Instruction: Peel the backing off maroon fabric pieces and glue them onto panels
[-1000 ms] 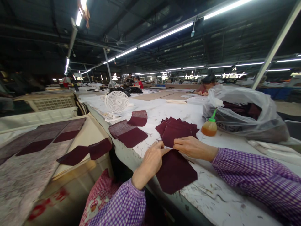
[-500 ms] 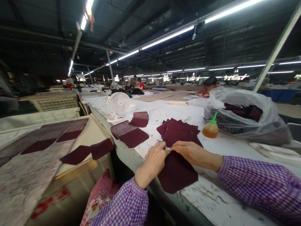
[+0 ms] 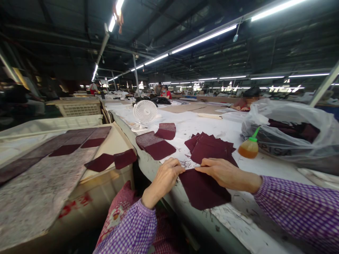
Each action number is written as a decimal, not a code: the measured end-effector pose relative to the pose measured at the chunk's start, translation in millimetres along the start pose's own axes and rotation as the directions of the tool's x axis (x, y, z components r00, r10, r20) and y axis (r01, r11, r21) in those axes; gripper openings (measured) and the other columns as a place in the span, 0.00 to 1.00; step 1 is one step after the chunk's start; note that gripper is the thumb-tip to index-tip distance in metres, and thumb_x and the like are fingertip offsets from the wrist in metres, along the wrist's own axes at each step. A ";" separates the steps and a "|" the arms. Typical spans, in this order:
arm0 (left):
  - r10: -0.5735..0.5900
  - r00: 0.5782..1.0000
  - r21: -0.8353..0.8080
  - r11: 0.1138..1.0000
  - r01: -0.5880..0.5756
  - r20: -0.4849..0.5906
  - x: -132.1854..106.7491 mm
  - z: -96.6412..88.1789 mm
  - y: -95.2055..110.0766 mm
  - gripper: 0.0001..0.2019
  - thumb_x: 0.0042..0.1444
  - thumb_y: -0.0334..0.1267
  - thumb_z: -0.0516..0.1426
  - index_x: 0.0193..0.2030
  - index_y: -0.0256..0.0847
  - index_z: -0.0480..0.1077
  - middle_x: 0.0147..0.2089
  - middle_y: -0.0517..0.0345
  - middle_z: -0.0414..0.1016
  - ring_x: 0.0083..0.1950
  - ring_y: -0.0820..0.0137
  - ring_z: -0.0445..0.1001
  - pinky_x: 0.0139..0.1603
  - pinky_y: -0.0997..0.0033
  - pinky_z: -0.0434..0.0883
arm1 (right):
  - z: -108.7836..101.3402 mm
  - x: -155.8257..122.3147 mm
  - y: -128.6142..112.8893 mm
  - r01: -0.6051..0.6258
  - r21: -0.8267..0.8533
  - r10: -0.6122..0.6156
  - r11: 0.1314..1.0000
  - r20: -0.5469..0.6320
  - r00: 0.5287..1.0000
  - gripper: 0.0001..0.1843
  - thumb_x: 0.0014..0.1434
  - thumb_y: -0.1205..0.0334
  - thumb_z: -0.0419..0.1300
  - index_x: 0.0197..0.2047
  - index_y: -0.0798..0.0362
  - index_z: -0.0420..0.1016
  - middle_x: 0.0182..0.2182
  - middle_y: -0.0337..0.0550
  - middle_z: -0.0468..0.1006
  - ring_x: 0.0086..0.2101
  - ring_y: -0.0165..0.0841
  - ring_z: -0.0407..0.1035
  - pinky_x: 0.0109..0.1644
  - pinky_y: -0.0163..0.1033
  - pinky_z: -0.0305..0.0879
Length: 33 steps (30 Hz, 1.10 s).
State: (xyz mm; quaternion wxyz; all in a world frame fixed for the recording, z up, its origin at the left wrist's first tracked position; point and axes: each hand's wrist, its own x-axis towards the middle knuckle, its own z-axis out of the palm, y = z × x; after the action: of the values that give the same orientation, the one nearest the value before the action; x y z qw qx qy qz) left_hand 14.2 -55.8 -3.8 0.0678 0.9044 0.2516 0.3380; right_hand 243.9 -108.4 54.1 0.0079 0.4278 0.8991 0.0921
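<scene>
A dark maroon fabric piece (image 3: 205, 188) with clipped corners lies at the front edge of the white table. My left hand (image 3: 165, 176) is closed, thumb and fingers pinching its far left corner. On the same far edge, farther right, my right hand (image 3: 225, 173) is closed too, its fingertips gripping the edge. Just beyond sits a fanned stack of maroon pieces (image 3: 209, 146). To the left lie more maroon pieces (image 3: 161, 150) with a mottled greyish part. Right of the stack stands a squeeze bottle (image 3: 248, 148) with amber liquid and a green nozzle.
A white fan (image 3: 145, 112) stands on the table (image 3: 185, 123). A clear plastic bag (image 3: 280, 148) holding dark maroon material is at the right. Along the left, cream bins (image 3: 111, 190) carry mottled sheets and maroon pieces. Another person (image 3: 246, 98) is across the table.
My hands have spread apart along the far edge of the fabric piece, the left one reaching its corner. The whole view has swung a little to the left.
</scene>
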 end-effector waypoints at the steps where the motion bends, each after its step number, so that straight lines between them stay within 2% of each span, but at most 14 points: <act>1: 0.011 1.000 0.012 1.000 -0.011 0.001 -0.2 0.3 0.4 0.13 0.63 0.32 0.48 0.37 0.39 0.73 0.34 0.55 0.69 0.39 0.69 0.65 0.39 0.70 0.64 | -1.7 2.4 -1.5 0.007 -0.039 -0.006 0.999 0.032 0.999 0.28 0.56 0.76 0.48 0.57 0.47 0.67 0.36 0.46 0.71 0.35 0.33 0.67 0.40 0.37 0.62; 5: -0.049 0.998 -0.010 0.999 0.049 -0.026 0.5 0.1 1.6 0.10 0.63 0.34 0.50 0.36 0.38 0.72 0.34 0.55 0.68 0.39 0.68 0.65 0.40 0.69 0.64 | -13.2 13.8 -9.1 0.029 -0.155 -0.006 0.988 0.147 0.989 0.34 0.54 0.77 0.48 0.61 0.42 0.61 0.35 0.46 0.70 0.31 0.32 0.66 0.33 0.36 0.58; 9: -0.076 0.996 -0.062 0.995 0.073 -0.036 0.3 -1.7 0.0 0.12 0.62 0.36 0.50 0.32 0.38 0.71 0.33 0.56 0.68 0.38 0.68 0.65 0.39 0.69 0.64 | -26.4 23.4 -17.3 0.054 -0.189 -0.011 0.980 0.219 0.976 0.34 0.54 0.76 0.49 0.62 0.42 0.61 0.34 0.46 0.71 0.26 0.30 0.64 0.30 0.35 0.53; 12: -0.047 0.997 -0.141 0.989 0.039 -0.053 -5.9 -6.1 -4.4 0.12 0.62 0.37 0.50 0.33 0.38 0.72 0.33 0.56 0.69 0.38 0.69 0.66 0.40 0.69 0.65 | -29.5 28.5 -23.5 0.080 -0.220 -0.030 0.972 0.221 0.975 0.35 0.54 0.77 0.49 0.62 0.42 0.60 0.33 0.47 0.72 0.24 0.28 0.62 0.28 0.34 0.51; 15: -0.047 0.996 -0.227 0.973 0.029 -0.076 -16.8 -12.3 -10.6 0.11 0.62 0.37 0.52 0.34 0.39 0.73 0.36 0.55 0.71 0.40 0.68 0.68 0.42 0.69 0.66 | -26.3 32.5 -26.3 0.094 -0.230 -0.048 0.969 0.199 0.979 0.35 0.55 0.76 0.49 0.63 0.37 0.58 0.34 0.47 0.73 0.23 0.28 0.63 0.28 0.34 0.50; 17: -0.115 0.984 -0.274 0.959 0.074 -0.135 -23.1 -15.6 -15.4 0.10 0.61 0.37 0.52 0.35 0.39 0.74 0.38 0.54 0.72 0.40 0.69 0.70 0.44 0.68 0.67 | -22.9 34.6 -23.9 0.086 -0.216 -0.046 0.972 0.183 0.982 0.32 0.58 0.73 0.49 0.62 0.36 0.59 0.36 0.47 0.73 0.24 0.29 0.64 0.28 0.34 0.51; 19: -0.201 0.953 -0.241 0.960 0.144 -0.227 -26.0 -18.0 -21.2 0.09 0.61 0.36 0.52 0.36 0.39 0.73 0.38 0.54 0.73 0.41 0.68 0.70 0.45 0.66 0.68 | -19.7 36.5 -18.2 0.041 -0.152 -0.016 0.987 0.159 0.987 0.27 0.59 0.69 0.52 0.61 0.40 0.61 0.38 0.47 0.73 0.28 0.31 0.67 0.30 0.34 0.53; 22: -0.223 0.936 -0.070 0.975 0.212 -0.273 -22.8 -21.2 -32.4 0.07 0.57 0.37 0.56 0.40 0.39 0.72 0.42 0.52 0.73 0.47 0.64 0.69 0.49 0.61 0.67 | -16.4 40.4 -5.9 -0.063 0.104 0.045 0.993 0.163 0.986 0.20 0.57 0.63 0.55 0.54 0.49 0.67 0.37 0.45 0.74 0.34 0.34 0.68 0.35 0.36 0.58; 24: -0.200 0.957 0.023 0.978 0.209 -0.208 -18.0 -24.3 -41.2 0.09 0.55 0.38 0.59 0.42 0.39 0.71 0.46 0.51 0.73 0.50 0.62 0.68 0.52 0.59 0.66 | -15.6 43.7 5.5 -0.099 0.306 0.035 0.947 0.207 0.978 0.13 0.57 0.62 0.55 0.45 0.53 0.70 0.31 0.42 0.74 0.32 0.33 0.67 0.35 0.35 0.59; 26: -0.191 0.973 0.068 0.977 0.200 -0.127 -13.9 -28.2 -49.8 0.09 0.56 0.39 0.58 0.42 0.40 0.72 0.46 0.52 0.74 0.50 0.63 0.69 0.52 0.59 0.66 | -15.9 45.4 22.5 -0.112 0.427 0.027 0.897 0.200 0.980 0.08 0.56 0.60 0.54 0.37 0.55 0.69 0.27 0.40 0.73 0.29 0.31 0.66 0.32 0.34 0.58; 28: -0.193 0.978 0.079 0.977 0.199 -0.074 -12.5 -31.5 -57.3 0.06 0.57 0.36 0.56 0.41 0.40 0.72 0.44 0.53 0.75 0.47 0.64 0.70 0.51 0.61 0.67 | -15.8 43.2 47.1 -0.126 0.442 0.074 0.888 0.132 0.988 0.08 0.56 0.60 0.53 0.35 0.55 0.68 0.27 0.40 0.72 0.28 0.31 0.65 0.31 0.34 0.58; 30: -0.194 0.978 0.077 0.977 0.199 -0.074 -13.6 -32.7 -63.3 0.06 0.58 0.32 0.54 0.40 0.39 0.72 0.44 0.54 0.75 0.47 0.65 0.71 0.50 0.63 0.67 | -13.6 36.6 76.4 -0.202 0.359 0.186 0.911 0.079 0.979 0.08 0.55 0.60 0.52 0.35 0.54 0.69 0.27 0.41 0.73 0.28 0.32 0.66 0.32 0.36 0.58; 32: -0.195 0.976 0.070 0.977 0.203 -0.100 -15.9 -31.6 -67.9 0.07 0.57 0.29 0.53 0.39 0.39 0.72 0.44 0.53 0.75 0.47 0.65 0.70 0.50 0.63 0.68 | -9.5 28.8 101.9 -0.357 0.233 0.344 0.905 0.096 0.934 0.09 0.55 0.60 0.52 0.36 0.54 0.71 0.27 0.43 0.74 0.29 0.36 0.68 0.34 0.39 0.60; 33: -0.198 0.974 0.066 0.976 0.207 -0.114 -16.8 -30.4 -69.7 0.08 0.57 0.28 0.52 0.39 0.39 0.72 0.44 0.53 0.75 0.47 0.66 0.70 0.50 0.63 0.68 | -7.5 26.3 110.2 -0.434 0.147 0.428 0.889 0.070 0.901 0.11 0.55 0.60 0.53 0.38 0.54 0.72 0.31 0.47 0.75 0.32 0.38 0.69 0.36 0.41 0.61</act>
State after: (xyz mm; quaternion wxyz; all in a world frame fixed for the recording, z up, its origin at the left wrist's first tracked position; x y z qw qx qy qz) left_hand -44.8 -5.4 -10.8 0.0532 0.8566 0.3588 0.3668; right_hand 311.2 -21.4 82.2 -0.0310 0.6172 0.7861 0.0120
